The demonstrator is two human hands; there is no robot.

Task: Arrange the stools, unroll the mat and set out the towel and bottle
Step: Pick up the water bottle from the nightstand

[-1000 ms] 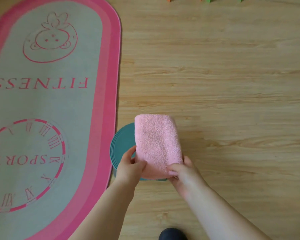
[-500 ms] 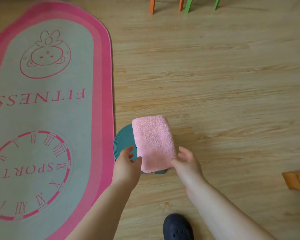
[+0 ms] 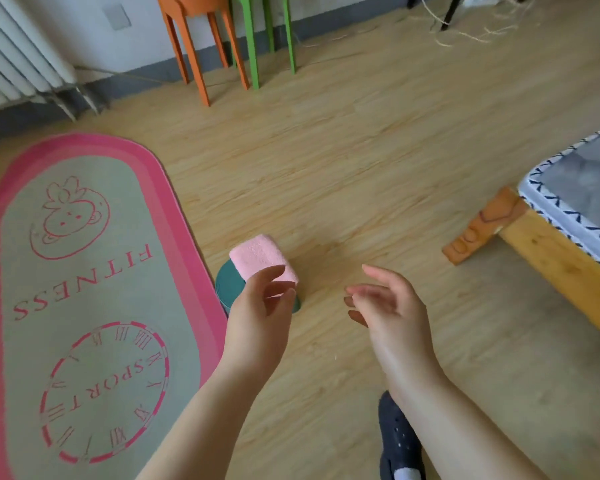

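A folded pink towel [image 3: 258, 257] lies on top of a low round teal stool [image 3: 226, 282] beside the right edge of the mat. The pink and grey oval mat [image 3: 84, 292] is unrolled flat on the wooden floor at the left. My left hand [image 3: 262, 306] hovers just in front of the towel, fingers apart, holding nothing. To the right of the stool my right hand [image 3: 385, 299] is open above the floor. An orange stool [image 3: 201, 46] and a green stool [image 3: 267, 39] stand side by side at the far wall. No bottle is in view.
A white radiator [image 3: 18, 53] lines the far left wall. A wooden bed frame [image 3: 551, 258] with a grey mattress juts in from the right. Loose cords [image 3: 465, 32] lie at the far right. My dark shoe [image 3: 399, 441] is on the floor below my right arm.
Both hands have let go of the pink towel and drawn back and apart; it now rests on the teal stool. The view has tilted up, showing the far wall and the stools.
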